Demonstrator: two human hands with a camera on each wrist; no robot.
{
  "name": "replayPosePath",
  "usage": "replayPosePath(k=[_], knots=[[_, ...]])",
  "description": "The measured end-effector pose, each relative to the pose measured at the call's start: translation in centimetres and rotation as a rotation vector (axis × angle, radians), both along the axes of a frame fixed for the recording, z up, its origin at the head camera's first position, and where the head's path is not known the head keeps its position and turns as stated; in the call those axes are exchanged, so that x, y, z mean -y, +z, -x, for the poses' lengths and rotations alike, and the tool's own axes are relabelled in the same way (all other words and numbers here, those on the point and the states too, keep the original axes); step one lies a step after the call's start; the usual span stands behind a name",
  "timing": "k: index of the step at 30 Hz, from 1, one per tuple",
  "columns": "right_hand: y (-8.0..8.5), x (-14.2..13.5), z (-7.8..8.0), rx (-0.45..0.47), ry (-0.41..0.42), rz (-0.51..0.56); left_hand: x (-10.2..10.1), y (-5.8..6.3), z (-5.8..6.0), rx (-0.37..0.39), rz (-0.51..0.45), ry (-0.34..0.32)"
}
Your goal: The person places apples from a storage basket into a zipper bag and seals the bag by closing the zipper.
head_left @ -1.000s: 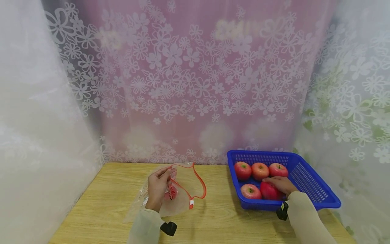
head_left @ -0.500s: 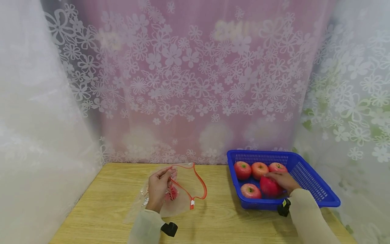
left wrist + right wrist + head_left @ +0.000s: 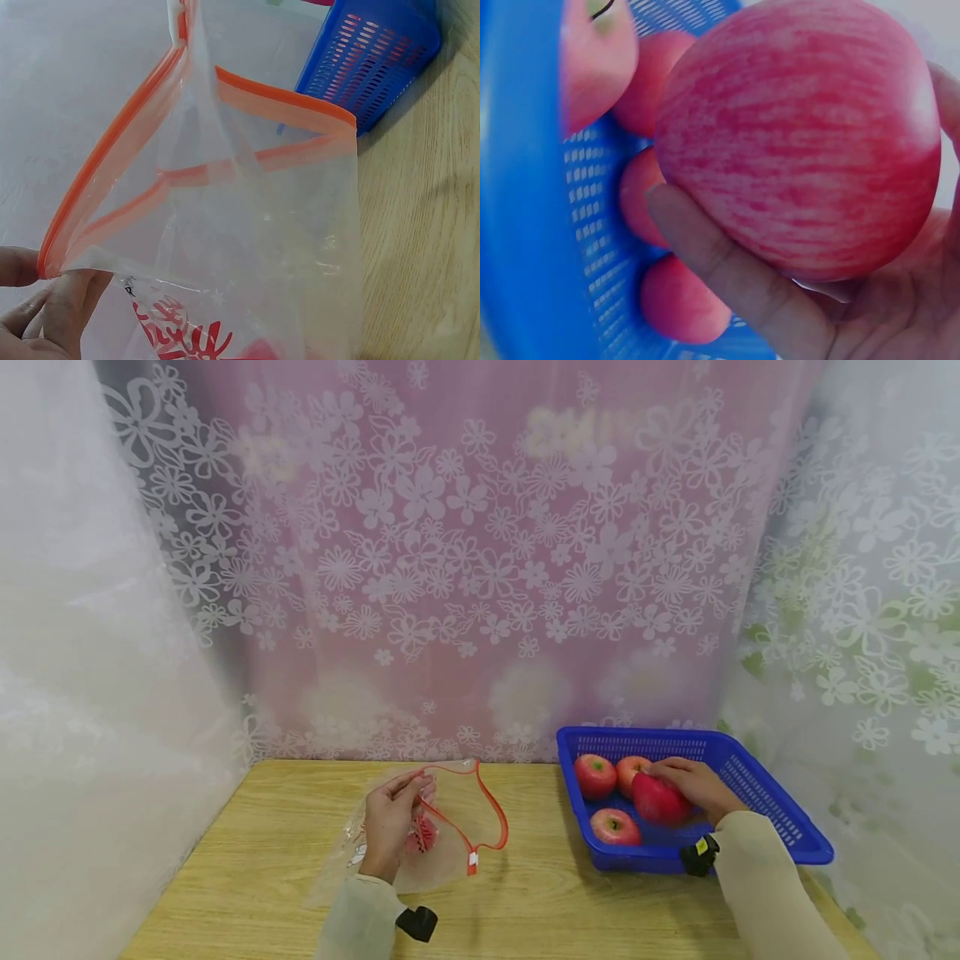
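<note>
At the left, my left hand (image 3: 388, 827) pinches the rim of a clear plastic zip bag (image 3: 448, 864). An orange zip strip (image 3: 109, 154) edges the bag's mouth, which gapes apart, and red print shows lower on its side. My right hand (image 3: 699, 787) grips a red apple (image 3: 660, 800) over the blue basket (image 3: 630, 862). Thumb and fingers wrap round this apple (image 3: 802, 142) in the right wrist view. Other apples lie in the basket, among them one at the back left corner (image 3: 595, 777) and one near the front (image 3: 615, 827); my right hand hides another at the back.
Both hands work over a wooden table (image 3: 532, 893). Behind it hangs a pink flowered curtain (image 3: 487, 610), with pale sheets at the left and right sides. The basket's perforated wall (image 3: 367, 60) stands beyond the bag in the left wrist view.
My right hand has lifted the apple from the basket's front part, up and slightly back, tilting it. The left hand and bag have hardly moved.
</note>
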State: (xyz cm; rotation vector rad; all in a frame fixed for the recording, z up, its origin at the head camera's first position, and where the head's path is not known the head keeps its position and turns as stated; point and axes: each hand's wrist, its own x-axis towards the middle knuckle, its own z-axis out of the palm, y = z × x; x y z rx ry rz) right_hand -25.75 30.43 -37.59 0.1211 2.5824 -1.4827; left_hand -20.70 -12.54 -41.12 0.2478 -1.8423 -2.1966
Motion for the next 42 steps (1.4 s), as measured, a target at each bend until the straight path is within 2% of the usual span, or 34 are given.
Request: replayPosePath(k=[9, 20, 31, 42], knots=[[2.0, 1.6, -0.3, -0.011, 0.041, 0.026, -0.2, 0.1, 0.0, 0.009, 0.009, -0.009], [3.6, 4.1, -1.1, -0.034, 0.085, 0.065, -0.4, 0.6, -0.2, 0.012, -0.015, -0.022], [4.7, 6.4, -1.4, -0.067, 0.120, 0.065, -0.5, 0.8, -0.3, 0.018, -0.009, -0.019], [5.3, 9.1, -1.3, -0.053, 0.146, 0.127, -0.5, 0.9, -0.1, 0.002, -0.025, -0.013]])
